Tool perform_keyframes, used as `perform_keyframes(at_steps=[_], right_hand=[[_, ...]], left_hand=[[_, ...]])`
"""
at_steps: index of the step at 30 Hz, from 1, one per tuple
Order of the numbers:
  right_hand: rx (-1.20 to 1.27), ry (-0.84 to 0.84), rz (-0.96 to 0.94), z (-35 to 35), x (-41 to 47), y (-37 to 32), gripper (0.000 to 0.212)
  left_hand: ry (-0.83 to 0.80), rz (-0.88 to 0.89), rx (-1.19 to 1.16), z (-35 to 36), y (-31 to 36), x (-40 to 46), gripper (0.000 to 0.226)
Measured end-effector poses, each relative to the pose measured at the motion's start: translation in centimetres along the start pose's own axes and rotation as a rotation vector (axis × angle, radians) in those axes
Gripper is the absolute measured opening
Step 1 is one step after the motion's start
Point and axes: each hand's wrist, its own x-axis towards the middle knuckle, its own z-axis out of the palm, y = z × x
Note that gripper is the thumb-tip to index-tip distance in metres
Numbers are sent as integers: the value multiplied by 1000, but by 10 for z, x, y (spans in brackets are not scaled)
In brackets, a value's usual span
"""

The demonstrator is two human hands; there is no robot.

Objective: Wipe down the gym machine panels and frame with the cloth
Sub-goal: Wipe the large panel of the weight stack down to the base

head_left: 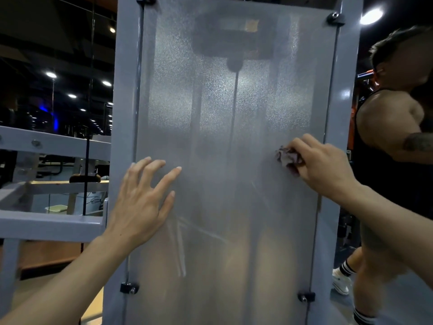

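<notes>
Left hand: my left hand [145, 195] is flat on the lower left part of the panel [225, 137], fingers spread wide and straight, holding nothing.
Right hand: my right hand [321, 165] is at the right side of the panel, about halfway up, fingers curled round the cloth [287, 157].
Cloth: I see it bunched up small and pressed on the panel, peeking out left of my fingers.
Panel: frosted and grey, with dark shapes showing through it and pale streaks low down.
Frame [123, 113]: grey posts run up both sides of the panel, with black clips [336, 18] at the corners.
Nearby: a person in a black top [386, 160] stands right of the panel.
Tub: a pale tub [56, 208] sits left of the panel; I cannot tell what is inside.
</notes>
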Motion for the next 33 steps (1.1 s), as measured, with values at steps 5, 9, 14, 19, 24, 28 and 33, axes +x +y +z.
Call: perform_keyframes(at_steps=[5,9,14,19,24,28,33], right_hand=[[-7,-66,-222,5,-23,-16,18],[-17,-40,-62,-1,-11,3,30],[2,-57,-165,-1,-24,-8,30],[-9,-11,56,-2,-11,16,17],[8,-38,-104,5,-34,2,22],[-3,10,3,-1,-17,21,26],[20,-5,35,3,-27,17,22]], left_hand=[[-25,176,8,4,21,6,52],[-103,271,54,11,33,9,52],[-152,265,91,17,38,7,54],[-161,247,92,18,39,9,53],[-156,234,94,21,40,7,53],[-146,223,95,23,43,7,52],[-131,214,85,23,44,7,52]])
